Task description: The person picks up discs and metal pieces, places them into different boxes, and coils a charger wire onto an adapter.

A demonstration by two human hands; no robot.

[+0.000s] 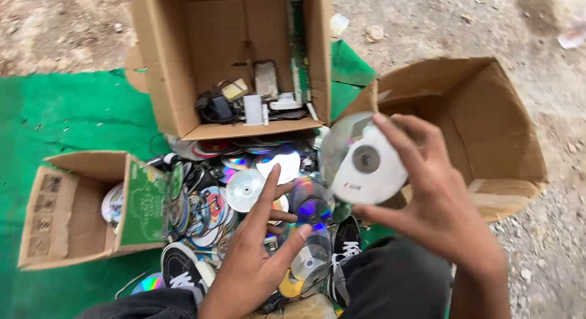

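We find open access at the frame's right, inside the empty carton (482, 123). The upper-centre carton (238, 62) is obstructed by electronic scrap (256, 99). The disc pile (244, 178) blocks the centre; the small box (73, 209) closes the left. The green mat (67, 117) at upper left is passable.

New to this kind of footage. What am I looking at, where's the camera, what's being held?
There is no machine here: a person works with bare hands, and the single picture comes from a camera on their head, looking down. The right hand holds up two discs, one white and one shiny, by their edges. The left hand reaches with spread fingers over a disc pile on a green mat; whether it touches a disc I cannot tell. Three cardboard boxes stand around the pile: a far box with small electronics and a green circuit board, a left box on its side with a few discs, and a right box whose visible part is bare. The person's black shoes show below.
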